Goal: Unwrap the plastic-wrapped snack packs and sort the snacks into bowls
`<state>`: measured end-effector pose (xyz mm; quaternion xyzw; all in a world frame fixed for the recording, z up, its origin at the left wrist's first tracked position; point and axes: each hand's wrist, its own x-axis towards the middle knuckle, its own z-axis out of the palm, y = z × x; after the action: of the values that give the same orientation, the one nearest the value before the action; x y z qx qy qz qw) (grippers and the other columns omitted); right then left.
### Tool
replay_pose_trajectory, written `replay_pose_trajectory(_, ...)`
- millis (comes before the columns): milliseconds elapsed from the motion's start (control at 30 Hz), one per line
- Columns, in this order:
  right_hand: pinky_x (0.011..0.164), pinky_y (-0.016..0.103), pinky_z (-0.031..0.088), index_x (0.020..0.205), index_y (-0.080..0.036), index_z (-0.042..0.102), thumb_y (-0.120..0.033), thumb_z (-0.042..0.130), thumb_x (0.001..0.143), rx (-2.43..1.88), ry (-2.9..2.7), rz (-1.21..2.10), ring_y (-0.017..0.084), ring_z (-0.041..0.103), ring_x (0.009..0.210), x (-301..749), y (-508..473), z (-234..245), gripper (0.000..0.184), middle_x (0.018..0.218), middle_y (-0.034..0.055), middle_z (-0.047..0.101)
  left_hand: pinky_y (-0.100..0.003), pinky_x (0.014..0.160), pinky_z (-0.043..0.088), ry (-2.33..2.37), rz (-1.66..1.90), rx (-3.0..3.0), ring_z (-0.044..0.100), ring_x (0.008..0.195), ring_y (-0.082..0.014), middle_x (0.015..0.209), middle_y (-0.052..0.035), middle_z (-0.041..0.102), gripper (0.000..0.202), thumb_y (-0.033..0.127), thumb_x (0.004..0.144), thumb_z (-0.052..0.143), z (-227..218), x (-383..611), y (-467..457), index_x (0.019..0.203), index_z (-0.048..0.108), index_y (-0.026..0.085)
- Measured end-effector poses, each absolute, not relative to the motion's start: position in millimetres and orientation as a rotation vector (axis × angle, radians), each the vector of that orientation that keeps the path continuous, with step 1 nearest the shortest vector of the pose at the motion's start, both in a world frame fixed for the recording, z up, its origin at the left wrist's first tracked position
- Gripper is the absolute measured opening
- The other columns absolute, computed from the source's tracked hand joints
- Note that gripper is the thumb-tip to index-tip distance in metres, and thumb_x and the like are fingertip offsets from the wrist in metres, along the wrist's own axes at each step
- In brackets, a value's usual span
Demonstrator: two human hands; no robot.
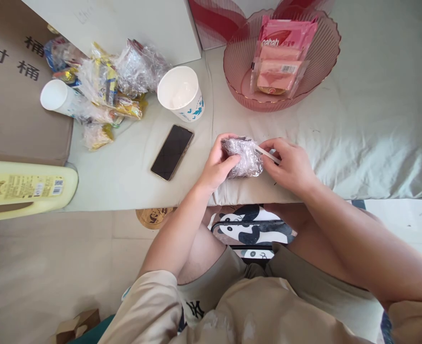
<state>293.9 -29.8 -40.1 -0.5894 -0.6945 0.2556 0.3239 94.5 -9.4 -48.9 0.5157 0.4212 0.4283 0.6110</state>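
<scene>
My left hand point(216, 168) is wrapped around a crumpled clear plastic package point(245, 158) with something dark inside, its thumb pressing on the near side. From the right, my right hand point(290, 165) pinches a slim white stick-like tool point(267, 154), whose far end meets the package's right edge. What kind of tool it is, I cannot make out. Left of my hands a black-screened phone point(172, 152) lies on the cloth. Behind the phone stands a white paper cup point(180, 93) with blue print.
A pink ribbed bowl point(237, 81) holds packaged wafers point(280, 57) at the back. Crumpled wrappers point(103, 79) and a tipped paper cup point(58, 97) lie at the left, by a cardboard box point(20, 110) and a yellow bottle point(35, 188). Pale cloth point(375, 119) covers the surface.
</scene>
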Motion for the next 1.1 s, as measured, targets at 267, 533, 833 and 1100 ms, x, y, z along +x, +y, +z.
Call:
replay_pose_trajectory(267,0.064,0.034,0.049,0.098,-0.024,0.068,-0.029,0.058,0.085,-1.570,-1.811,0.670,0.019,0.061,0.066,294.3,-29.6,-38.3,0.017,0.092,0.0052,0.072,-0.045,0.107,0.044,0.957,0.981,1.188,0.057,0.116,-0.0239,0.120,-0.0027,0.058,0.045,0.033,0.079,0.070,-49.5,94.2,-9.2,0.119,0.051,0.027)
replay_pose_trajectory(533,0.065,0.036,0.050,0.103,-0.024,0.066,-0.025,0.056,0.085,-1.597,-1.827,0.512,0.021,0.062,0.072,295.8,-30.0,-45.0,0.020,0.100,0.0074,0.070,-0.040,0.101,0.048,0.974,0.986,1.170,0.059,0.110,-0.0212,0.120,-0.0030,0.058,0.046,0.032,0.078,0.069,-48.5,94.1,-9.2,0.119,0.049,0.027)
replay_pose_trajectory(833,0.072,0.043,0.044,0.096,-0.025,0.069,-0.022,0.052,0.086,-1.692,-1.889,0.077,0.028,0.059,0.084,308.5,-24.4,-56.3,0.020,0.100,0.0104,0.066,-0.041,0.094,0.052,1.109,1.084,1.275,0.064,0.104,-0.0209,0.112,-0.0040,0.059,0.051,0.047,0.088,0.065,-54.5,93.2,-8.7,0.130,0.039,0.033)
replay_pose_trajectory(1100,0.075,0.044,0.039,0.096,-0.025,0.068,-0.024,0.051,0.088,-1.644,-1.929,0.026,0.029,0.058,0.091,301.1,-28.3,-48.3,0.018,0.100,0.0108,0.067,-0.039,0.108,0.044,1.363,1.251,1.610,0.051,0.132,-0.0252,0.134,-0.0109,0.054,0.051,0.061,0.089,0.061,-53.1,76.2,-0.6,0.125,0.048,0.026)
